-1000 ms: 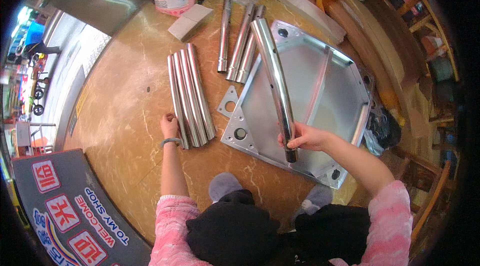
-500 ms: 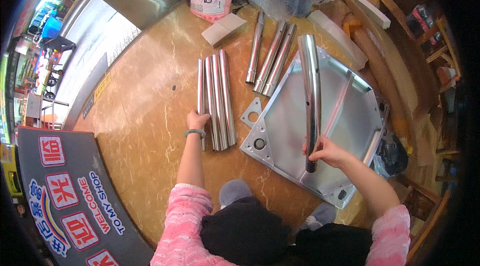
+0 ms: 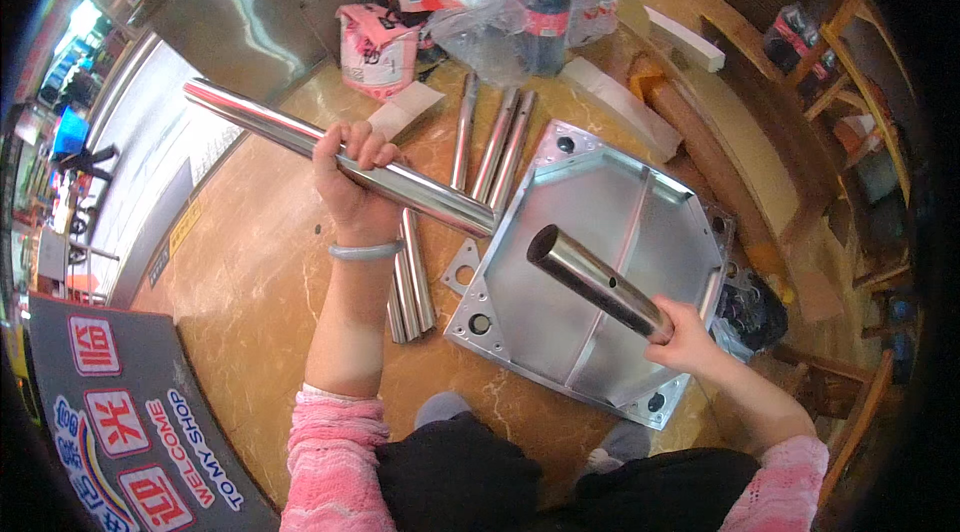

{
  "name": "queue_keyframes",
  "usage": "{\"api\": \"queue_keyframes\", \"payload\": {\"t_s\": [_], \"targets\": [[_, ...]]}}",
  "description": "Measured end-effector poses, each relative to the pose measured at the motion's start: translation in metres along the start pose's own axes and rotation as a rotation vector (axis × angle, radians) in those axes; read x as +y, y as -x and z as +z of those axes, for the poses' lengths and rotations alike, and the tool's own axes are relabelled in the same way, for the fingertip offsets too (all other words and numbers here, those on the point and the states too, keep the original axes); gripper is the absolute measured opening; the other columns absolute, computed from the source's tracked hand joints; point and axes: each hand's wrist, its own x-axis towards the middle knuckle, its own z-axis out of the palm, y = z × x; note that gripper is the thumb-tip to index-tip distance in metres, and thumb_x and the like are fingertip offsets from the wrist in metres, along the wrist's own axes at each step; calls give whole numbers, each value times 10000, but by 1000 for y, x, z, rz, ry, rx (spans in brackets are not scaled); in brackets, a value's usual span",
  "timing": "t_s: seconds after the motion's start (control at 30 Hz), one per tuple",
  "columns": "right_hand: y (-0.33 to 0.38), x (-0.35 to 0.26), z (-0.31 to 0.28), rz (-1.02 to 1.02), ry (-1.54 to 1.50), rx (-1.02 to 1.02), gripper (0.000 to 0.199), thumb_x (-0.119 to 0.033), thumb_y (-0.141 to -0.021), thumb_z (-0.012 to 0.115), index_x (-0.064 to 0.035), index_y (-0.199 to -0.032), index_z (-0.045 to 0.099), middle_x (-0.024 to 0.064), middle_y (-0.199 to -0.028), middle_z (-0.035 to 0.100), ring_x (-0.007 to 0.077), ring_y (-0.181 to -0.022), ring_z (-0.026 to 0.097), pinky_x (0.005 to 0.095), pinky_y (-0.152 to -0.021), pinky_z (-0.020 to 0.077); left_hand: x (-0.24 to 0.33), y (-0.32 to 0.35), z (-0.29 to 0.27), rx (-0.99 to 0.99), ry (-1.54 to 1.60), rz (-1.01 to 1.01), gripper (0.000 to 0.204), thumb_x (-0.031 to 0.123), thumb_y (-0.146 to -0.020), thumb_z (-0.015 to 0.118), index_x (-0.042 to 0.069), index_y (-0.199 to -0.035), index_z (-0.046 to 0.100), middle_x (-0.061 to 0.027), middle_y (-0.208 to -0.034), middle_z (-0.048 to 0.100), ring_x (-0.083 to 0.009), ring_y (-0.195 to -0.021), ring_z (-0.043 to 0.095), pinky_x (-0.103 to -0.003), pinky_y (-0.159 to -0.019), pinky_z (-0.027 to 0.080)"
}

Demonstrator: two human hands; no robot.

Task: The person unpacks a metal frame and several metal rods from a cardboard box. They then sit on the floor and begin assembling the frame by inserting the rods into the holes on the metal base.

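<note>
My left hand (image 3: 360,172) is wrapped round the middle of a shiny metal tube (image 3: 440,200), raised and slanting down to the right. My right hand (image 3: 685,334) grips the lower end of a second metal tube (image 3: 590,277), which has holes in its side; its open end points up and left. That tube is above a square, shallow metal tray-like base (image 3: 535,357) with holed corner plates. More long metal tubes (image 3: 412,297) lie on the floor, partly hidden by my left hand and its tube. Beside the base rests a triangular metal plate (image 3: 462,262) with holes.
Three tubes with narrowed ends (image 3: 497,147) lie beyond the base. Behind them are a white block (image 3: 405,110), a pink bag (image 3: 378,57) and a dark drink bottle (image 3: 546,17). A grey printed mat (image 3: 110,412) lies left; a wooden chair (image 3: 850,402) stands right.
My left hand has lifted one tube off the floor row and raised it. My right hand's tube has tipped from upright toward the left. The view has shifted slightly.
</note>
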Motion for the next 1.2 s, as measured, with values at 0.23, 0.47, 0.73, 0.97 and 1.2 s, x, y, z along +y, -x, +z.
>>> {"api": "queue_keyframes", "payload": {"t_s": [0.23, 0.47, 0.73, 0.97, 1.2], "targets": [[14, 15, -7, 332, -88, -94, 680, -112, -606, 689, 42, -1220, 441, 199, -1117, 540, 226, -879, 603, 318, -748, 495, -52, 6, 21, 104, 88, -106, 161, 118, -793, 559, 108, -712, 420, 23, -619, 386, -85, -521, 373, -240, -535, 363], [14, -3, 1, 127, -68, 167, 351, -5, -578, 598, -12, -926, 550, -32, -593, 437, 48, -538, 406, 204, -505, 357, -61, 15, 37, 151, -83, -74, 158, 150, -806, 568, 109, -745, 428, 20, -638, 393, -91, -546, 382, -249, -569, 360], [17, -15, -10, 31, -36, 65, 356, -59, -636, 654, -17, -964, 523, -2, -659, 494, 52, -588, 452, 209, -542, 384, -58, 9, 46, 189, -237, -12, 161, 142, -812, 590, 103, -785, 435, 5, -663, 410, -104, -576, 404, -249, -569, 375], [15, -20, -1, 28, -25, 182, 398, -57, -641, 672, -11, -1000, 505, 8, -690, 505, 56, -594, 458, 206, -544, 386, -56, 7, 52, 246, -312, -12, 189, 167, -828, 602, 106, -789, 428, 10, -662, 415, -98, -584, 415, -245, -569, 392], [17, -16, -3, 154, -340, -18, 397, -17, -663, 660, -6, -1028, 504, -29, -714, 502, 28, -638, 460, 195, -552, 375, -56, 8, 60, 296, -265, 6, 165, 177, -865, 570, 108, -836, 422, 16, -651, 382, -84, -567, 401, -218, -523, 402]]}}
